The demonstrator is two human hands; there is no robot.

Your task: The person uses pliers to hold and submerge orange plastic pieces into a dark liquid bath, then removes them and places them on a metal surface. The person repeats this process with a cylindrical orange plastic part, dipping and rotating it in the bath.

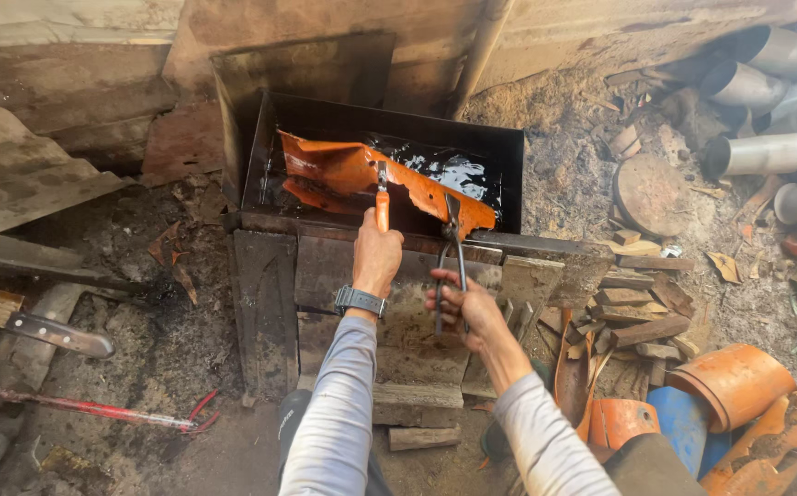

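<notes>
Right hand [465,308] squeezes tongs [452,248], left hand [377,255] grips pliers [382,197]; both pinch orange sheet [343,174] over black tank [499,156].

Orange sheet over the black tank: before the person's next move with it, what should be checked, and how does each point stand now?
1. Left hand tool grips the orange sheet: ok.
2. Right hand tongs bite the sheet's near edge: ok.
3. Sheet clear of the dark liquid: cannot tell.
4. Both hands outside the tank: ok.
5. Sheet's temperature: cannot tell.
</notes>
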